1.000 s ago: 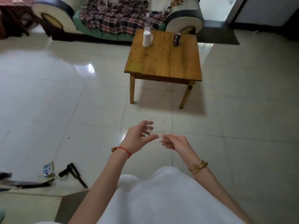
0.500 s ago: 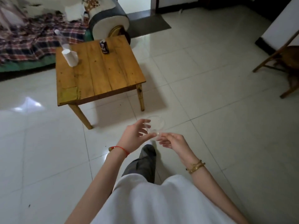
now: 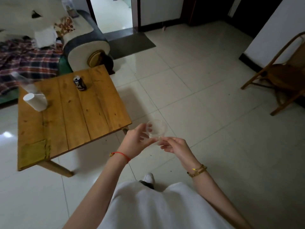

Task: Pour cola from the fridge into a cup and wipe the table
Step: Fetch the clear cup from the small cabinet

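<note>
A clear plastic cup (image 3: 156, 128) is held in front of me over the tiled floor, just off the near right corner of the wooden table (image 3: 71, 116). My left hand (image 3: 136, 140) grips its side and my right hand (image 3: 175, 145) pinches its base. A dark cola can (image 3: 80, 83) stands upright near the table's far edge. A white paper roll (image 3: 35, 101) stands at the table's far left, with a stack of clear cups (image 3: 24, 81) behind it.
A sofa (image 3: 85, 45) with a plaid blanket (image 3: 28, 60) stands behind the table. A wooden chair (image 3: 283, 76) is at the right wall. A doorway with a grey mat (image 3: 130, 43) lies ahead. My white shoe (image 3: 149, 178) shows below.
The view has swung right and closer to the table, which now lies to my left. Both hands stay on the clear cup, held slightly higher.
</note>
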Available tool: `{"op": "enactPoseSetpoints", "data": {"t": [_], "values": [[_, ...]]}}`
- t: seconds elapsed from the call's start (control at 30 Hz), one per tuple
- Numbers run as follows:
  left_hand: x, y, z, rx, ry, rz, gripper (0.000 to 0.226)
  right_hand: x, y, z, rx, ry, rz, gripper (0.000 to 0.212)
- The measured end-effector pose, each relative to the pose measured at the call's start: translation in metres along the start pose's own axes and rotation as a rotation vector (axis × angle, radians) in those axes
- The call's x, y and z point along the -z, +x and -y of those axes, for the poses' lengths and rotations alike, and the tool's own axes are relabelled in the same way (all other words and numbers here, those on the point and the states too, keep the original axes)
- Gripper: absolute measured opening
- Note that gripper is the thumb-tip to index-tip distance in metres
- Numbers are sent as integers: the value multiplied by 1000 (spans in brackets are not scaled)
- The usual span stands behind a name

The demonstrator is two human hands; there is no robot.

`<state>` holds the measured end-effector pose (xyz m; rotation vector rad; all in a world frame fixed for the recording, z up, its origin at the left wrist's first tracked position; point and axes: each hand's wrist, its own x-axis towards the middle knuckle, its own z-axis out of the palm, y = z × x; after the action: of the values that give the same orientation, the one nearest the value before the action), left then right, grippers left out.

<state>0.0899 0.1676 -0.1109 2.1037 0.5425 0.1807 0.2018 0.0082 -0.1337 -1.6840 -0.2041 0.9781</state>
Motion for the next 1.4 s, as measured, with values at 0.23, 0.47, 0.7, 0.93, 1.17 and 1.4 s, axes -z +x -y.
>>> {"op": "enactPoseSetpoints", "data": {"t": [0.23, 0.47, 0.7, 0.93, 1.17, 1.4], "values": [[26, 105, -1, 2, 16, -3, 60, 8, 89, 60, 21, 33, 7, 27], [31, 197, 11, 76, -2, -71, 59, 21, 195, 98, -10, 4, 77, 26], [37, 317, 4, 168, -43, -225, 64, 56, 322, 175, 0, -106, 242, 27], [54, 407, -10, 271, -101, -435, 65, 66, 433, 263, 24, -299, 438, 29], [79, 433, 7, 444, -140, -644, 55, 16, 499, 301, 7, -473, 650, 28], [120, 444, 47, 599, -140, -813, 57, -70, 554, 314, -18, -624, 844, 27]]}}
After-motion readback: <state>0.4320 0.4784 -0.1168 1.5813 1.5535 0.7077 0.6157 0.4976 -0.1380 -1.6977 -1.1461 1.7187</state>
